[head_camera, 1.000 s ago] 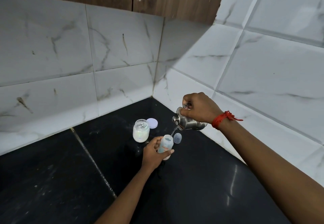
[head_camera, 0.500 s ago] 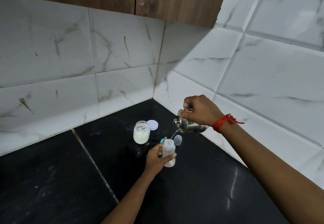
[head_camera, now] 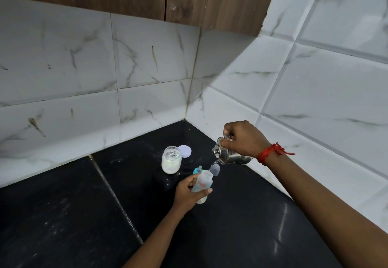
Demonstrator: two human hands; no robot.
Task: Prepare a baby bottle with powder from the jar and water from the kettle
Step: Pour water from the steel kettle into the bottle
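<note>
where tiled walls (head_camera: 147, 58) meet, black counter (head_camera: 63, 215) w/ jar (head_camera: 171, 159).

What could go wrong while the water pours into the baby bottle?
The water stream is thin and the bottle has a small mouth, so a wobble of the kettle in the right hand might spill water onto the counter. The left hand holds the bottle tilted, so it may slosh as it fills. The jar stands open close by; splashes could wet its powder.
</note>
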